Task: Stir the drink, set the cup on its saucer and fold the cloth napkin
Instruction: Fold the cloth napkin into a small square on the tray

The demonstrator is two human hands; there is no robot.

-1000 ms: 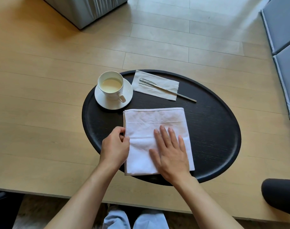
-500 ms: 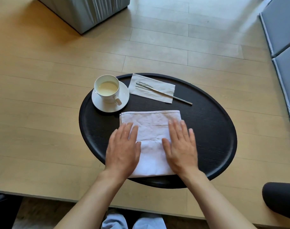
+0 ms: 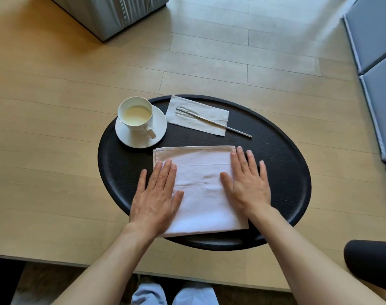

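On the black tray (image 3: 286, 172), both hands are lying flat on the folded cloth napkin (image 3: 200, 190): left hand (image 3: 156, 194), right hand (image 3: 246, 183), fingers spread, gripping nothing. Cup (image 3: 135, 115) is sitting on its saucer (image 3: 159, 126). Risk: uneven pressing could be skewing the layers.

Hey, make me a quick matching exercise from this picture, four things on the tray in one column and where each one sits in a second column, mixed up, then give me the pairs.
Things:
1. cup
2. stirrer
3. cloth napkin
4. paper napkin

Places:
A. flat under both hands
B. on the saucer
C. far side of the tray, under the stirrer
D. across the paper napkin, one end on the tray

Pairs: 1-B, 2-D, 3-A, 4-C
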